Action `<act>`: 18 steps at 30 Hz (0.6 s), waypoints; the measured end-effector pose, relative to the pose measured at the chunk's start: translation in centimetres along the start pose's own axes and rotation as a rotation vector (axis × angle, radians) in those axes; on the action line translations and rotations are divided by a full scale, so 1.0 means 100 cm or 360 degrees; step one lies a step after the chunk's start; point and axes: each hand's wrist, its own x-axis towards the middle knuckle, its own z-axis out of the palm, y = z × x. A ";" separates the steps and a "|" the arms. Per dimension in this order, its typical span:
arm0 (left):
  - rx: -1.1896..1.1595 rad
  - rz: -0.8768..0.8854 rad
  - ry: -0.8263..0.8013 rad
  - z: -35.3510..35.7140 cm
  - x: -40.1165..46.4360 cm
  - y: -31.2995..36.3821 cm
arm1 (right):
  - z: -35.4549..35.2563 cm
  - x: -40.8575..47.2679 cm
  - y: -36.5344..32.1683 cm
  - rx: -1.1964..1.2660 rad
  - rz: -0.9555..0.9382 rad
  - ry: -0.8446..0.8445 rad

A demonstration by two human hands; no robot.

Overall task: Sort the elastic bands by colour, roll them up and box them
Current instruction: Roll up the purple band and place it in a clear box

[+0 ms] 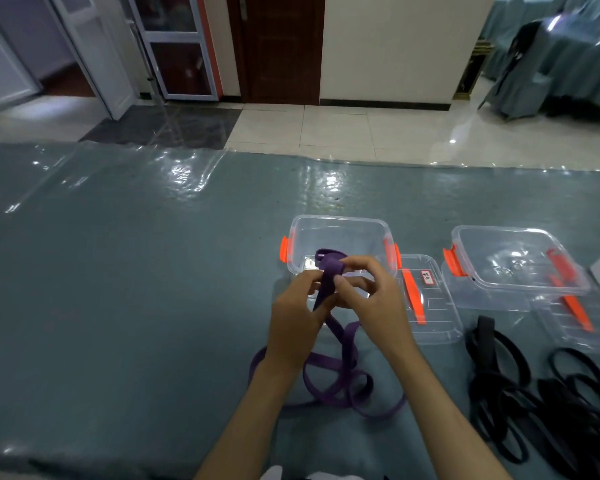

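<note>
A long purple elastic band (329, 375) lies in loose loops on the table, and one end rises between my hands. My left hand (297, 317) holds the band from the left. My right hand (364, 289) pinches the small folded start of a roll at the top. Just behind my hands stands a clear plastic box (340, 225) with orange latches, and a purple band shows inside it. A second clear box (513, 261) stands further right. A heap of black elastic bands (541, 400) lies at the right front.
A clear lid (430, 306) with an orange handle and a paper label lies right of the first box. Another lid (568, 323) sits under the second box. The table (118, 289) has a teal cloth under glossy plastic. Tiled floor lies beyond its far edge.
</note>
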 end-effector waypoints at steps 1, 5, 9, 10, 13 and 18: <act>-0.0086 0.0014 -0.0007 -0.001 0.000 0.001 | -0.002 0.000 0.000 0.0046 0.0014 0.0011; -0.0689 -0.0366 0.0041 -0.006 0.002 0.005 | -0.010 0.003 0.003 0.0063 0.0040 -0.0076; -0.0536 -0.0379 0.0058 -0.003 0.003 0.002 | -0.010 0.003 0.000 -0.0195 -0.0065 -0.0153; -0.0435 -0.0280 0.0076 -0.004 0.003 0.003 | -0.008 0.003 0.000 -0.0218 -0.0079 -0.0129; -0.0186 -0.0005 0.0171 -0.005 0.007 0.004 | -0.003 0.002 -0.004 -0.0192 -0.0075 -0.0052; -0.0059 0.0159 0.0078 -0.006 0.011 -0.001 | 0.004 0.003 -0.006 -0.0137 -0.0105 0.0039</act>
